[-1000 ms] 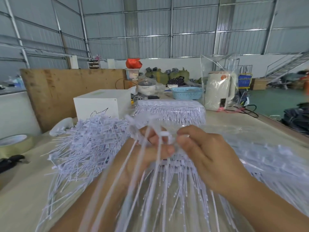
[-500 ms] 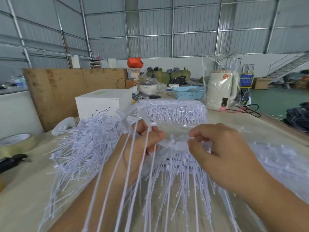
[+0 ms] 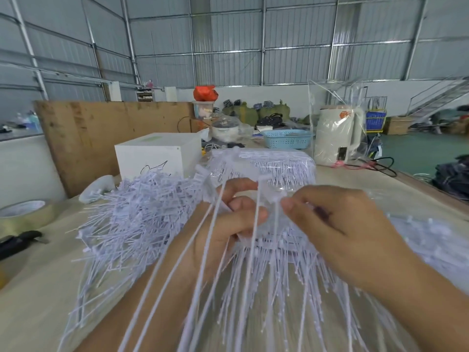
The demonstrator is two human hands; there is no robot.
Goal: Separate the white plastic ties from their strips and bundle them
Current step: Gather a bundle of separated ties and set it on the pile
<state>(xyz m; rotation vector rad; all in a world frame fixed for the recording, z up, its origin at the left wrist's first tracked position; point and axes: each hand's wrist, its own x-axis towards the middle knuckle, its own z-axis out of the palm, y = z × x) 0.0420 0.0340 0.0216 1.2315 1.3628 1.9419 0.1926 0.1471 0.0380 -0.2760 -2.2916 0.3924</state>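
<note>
Counter (image 3: 38,288) of pale wood fills the view, carrying the white plastic ties. A big loose heap of separated ties (image 3: 132,219) lies to the left, just beside the left forearm. A wrapped pack of ties (image 3: 279,163) sits farther back, behind both hands. More ties on their strips (image 3: 274,262) spread beneath the hands, their thin tails pointing toward the person.

Left hand (image 3: 228,224) has its fingers curled around a small bunch of freed ties (image 3: 193,262), heads up by the fingertips, long tails running down along the forearm toward the camera. Right hand (image 3: 337,224) sits just to the right, thumb and forefinger pinching the head of one tie (image 3: 275,219) that hangs upright between the two hands. The pinched head is nearly touching the left fingertips, so the right hand probably only needs a short move leftward to add it to the bunch.
</note>
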